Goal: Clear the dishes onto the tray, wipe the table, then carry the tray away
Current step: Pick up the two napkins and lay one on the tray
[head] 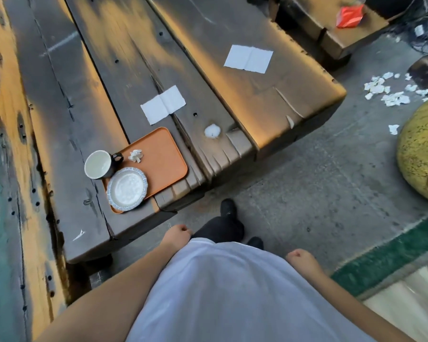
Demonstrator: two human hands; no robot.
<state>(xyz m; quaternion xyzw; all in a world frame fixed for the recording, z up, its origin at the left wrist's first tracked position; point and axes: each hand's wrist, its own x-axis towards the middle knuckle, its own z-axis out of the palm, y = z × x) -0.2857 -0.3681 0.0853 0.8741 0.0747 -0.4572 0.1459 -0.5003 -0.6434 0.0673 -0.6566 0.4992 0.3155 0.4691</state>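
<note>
An orange tray (162, 151) lies at the near end of the dark wooden table (124, 70). On its left part stand a dark mug (101, 164) with a white inside and a white plate with a blue rim (126, 188). A small crumpled tissue (136, 155) lies on the tray behind the plate. Two flat white napkins (163, 104) (248, 58) and a crumpled tissue ball (212, 131) lie on the table beyond the tray. My left hand (179, 232) and my right hand (299, 257) hang at my sides, fingers curled, holding nothing, below the table's end.
A second low wooden table (331, 25) at the back right carries a red packet (349, 16). Torn paper scraps (391, 91) litter the concrete floor. A large yellow rounded object (421, 154) sits at the right. My shoes (228, 209) stand just off the table's end.
</note>
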